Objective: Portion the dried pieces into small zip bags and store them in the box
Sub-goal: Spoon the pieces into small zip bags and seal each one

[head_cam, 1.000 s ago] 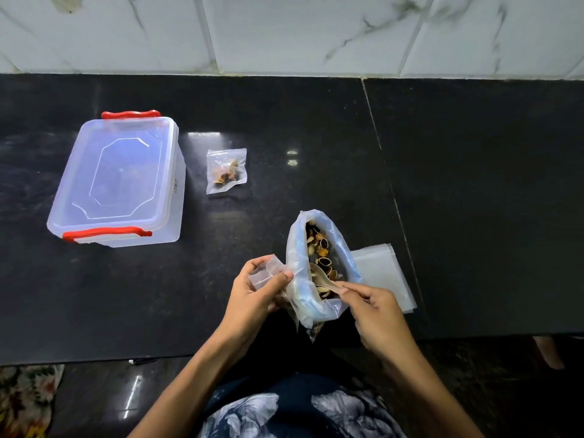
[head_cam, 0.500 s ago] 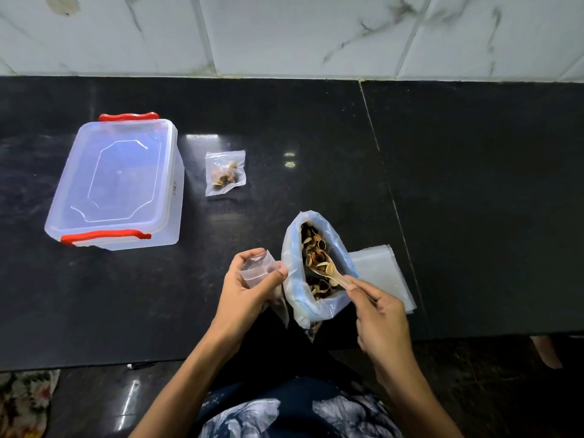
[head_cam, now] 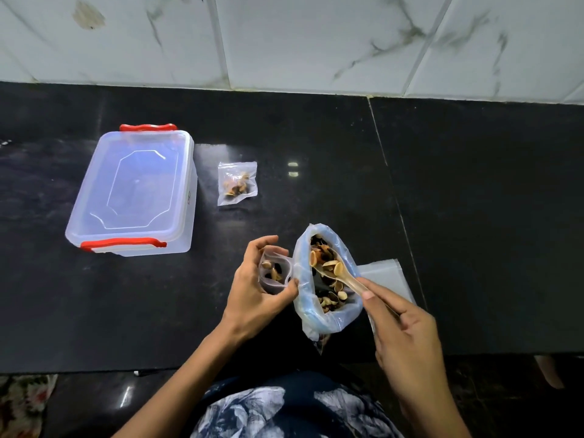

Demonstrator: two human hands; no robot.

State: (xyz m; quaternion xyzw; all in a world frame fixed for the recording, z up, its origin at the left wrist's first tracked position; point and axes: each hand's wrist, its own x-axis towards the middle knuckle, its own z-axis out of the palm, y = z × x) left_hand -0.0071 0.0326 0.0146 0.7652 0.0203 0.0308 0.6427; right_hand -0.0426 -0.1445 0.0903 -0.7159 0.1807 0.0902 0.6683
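Two hands, left (head_cam: pixel 252 289) gripping small clear zip bag (head_cam: pixel 274 273) of brown dried pieces, right (head_cam: pixel 407 339) holding loaded spoon (head_cam: pixel 339 273)

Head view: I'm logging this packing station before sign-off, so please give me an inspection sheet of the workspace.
Surface: glossy black stone counter, dry, with glare spots.
Job's things: clear lidded plastic box with red clips, closed; sealed small zip bag of dried pieces beside it; large open plastic bag of dried pieces; flat stack of empty clear zip bags.
Clutter: nothing seen.
Grippers: left hand holds open small zip bag, partly filled; right hand holds loaded wooden spoon.
Cables: nothing seen.
Surroundings: white marbled wall tiles.
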